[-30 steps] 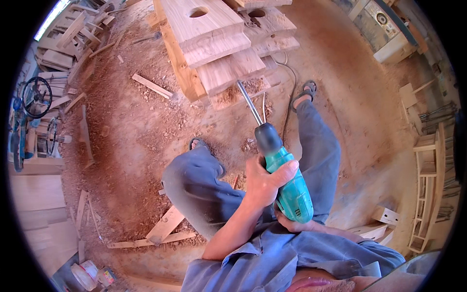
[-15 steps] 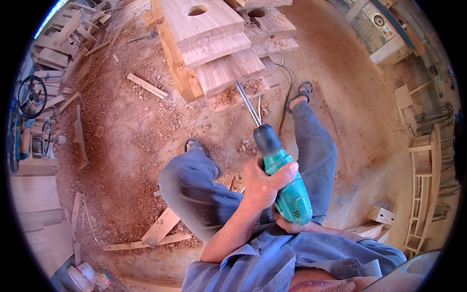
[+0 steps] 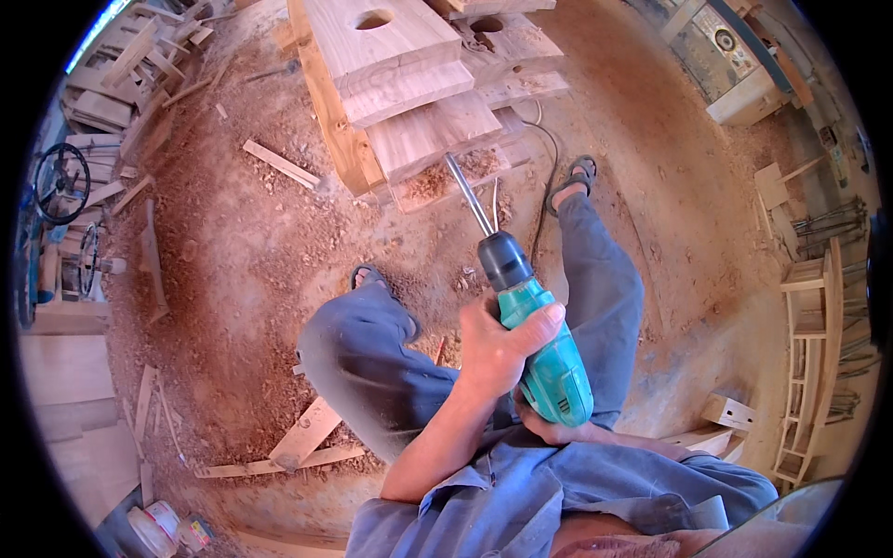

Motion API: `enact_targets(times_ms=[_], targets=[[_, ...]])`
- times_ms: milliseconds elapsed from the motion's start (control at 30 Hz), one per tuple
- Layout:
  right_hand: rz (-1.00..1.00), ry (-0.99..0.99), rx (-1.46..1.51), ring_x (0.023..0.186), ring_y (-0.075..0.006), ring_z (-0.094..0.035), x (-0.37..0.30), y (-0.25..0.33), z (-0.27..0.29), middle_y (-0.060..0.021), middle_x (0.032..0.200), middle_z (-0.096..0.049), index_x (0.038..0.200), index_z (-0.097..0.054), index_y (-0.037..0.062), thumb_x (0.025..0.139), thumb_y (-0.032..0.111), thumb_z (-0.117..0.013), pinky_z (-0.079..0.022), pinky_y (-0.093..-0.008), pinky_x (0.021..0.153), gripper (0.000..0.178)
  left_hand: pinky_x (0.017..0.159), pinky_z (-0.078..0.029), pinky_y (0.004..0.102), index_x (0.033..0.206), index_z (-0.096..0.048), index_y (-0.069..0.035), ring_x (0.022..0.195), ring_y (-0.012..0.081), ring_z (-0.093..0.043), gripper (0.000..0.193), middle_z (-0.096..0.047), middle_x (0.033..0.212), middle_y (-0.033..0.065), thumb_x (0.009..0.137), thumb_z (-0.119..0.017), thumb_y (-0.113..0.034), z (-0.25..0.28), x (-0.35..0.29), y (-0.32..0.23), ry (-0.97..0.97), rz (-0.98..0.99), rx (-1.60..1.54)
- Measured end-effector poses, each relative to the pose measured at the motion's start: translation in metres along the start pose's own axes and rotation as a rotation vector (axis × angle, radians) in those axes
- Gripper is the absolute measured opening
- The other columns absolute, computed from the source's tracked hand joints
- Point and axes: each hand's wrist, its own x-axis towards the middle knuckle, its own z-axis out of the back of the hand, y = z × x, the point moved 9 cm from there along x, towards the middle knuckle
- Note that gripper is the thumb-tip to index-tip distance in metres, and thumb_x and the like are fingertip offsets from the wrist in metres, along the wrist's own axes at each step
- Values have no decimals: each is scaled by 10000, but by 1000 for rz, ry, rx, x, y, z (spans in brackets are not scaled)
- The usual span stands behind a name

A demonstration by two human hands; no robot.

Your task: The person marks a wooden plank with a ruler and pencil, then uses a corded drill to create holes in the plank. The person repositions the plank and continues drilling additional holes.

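Note:
A teal power drill (image 3: 555, 372) with a black chuck (image 3: 504, 260) points away from me over my lap. My left hand (image 3: 493, 349) is wrapped round the drill's body just behind the chuck, its thumb across the top. Lower down, my right hand (image 3: 551, 430) holds the drill's rear underside, with most of its fingers hidden. From the chuck runs a long metal drill bit (image 3: 472, 197). Its tip lies at the near end of a thick wooden board (image 3: 433, 138); whether it touches the wood I cannot tell. Another board (image 3: 386, 46) with a round hole lies on top.
Wood shavings cover a ledge (image 3: 442, 181) under the boards. A dark cable (image 3: 551, 200) trails near my right foot. Scrap sticks (image 3: 281, 163) lie on the dusty floor (image 3: 233, 242). A wooden rack (image 3: 807, 363) stands at the right, a handwheel machine (image 3: 61, 184) at the left.
The drill and both hands have shifted slightly left. The chuck looked smeared before and now shows sharply. Both hands keep their hold.

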Motion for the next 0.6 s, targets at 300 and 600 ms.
enact_targets(times_ms=[300, 600], targets=[[-179, -258, 544, 968, -179, -697, -5, 5, 23, -64, 1074, -723, 1185, -676, 55, 830, -58, -757, -555, -327, 809, 381, 680, -561, 305, 938, -708, 15, 726, 140, -673, 274, -712, 849, 75, 842, -844, -203, -4, -6, 4, -24, -25, -3], [-212, -203, 533, 1001, -210, -677, -4, -3, 12, -74, 1092, -701, 1159, -678, 68, 872, -19, -724, -543, -352, 844, 303, 679, -563, 313, 933, -707, 20, 733, 143, -675, 283, -712, 839, 79, 846, -847, -209, 0, -2, -2, -17, -9, -16]])
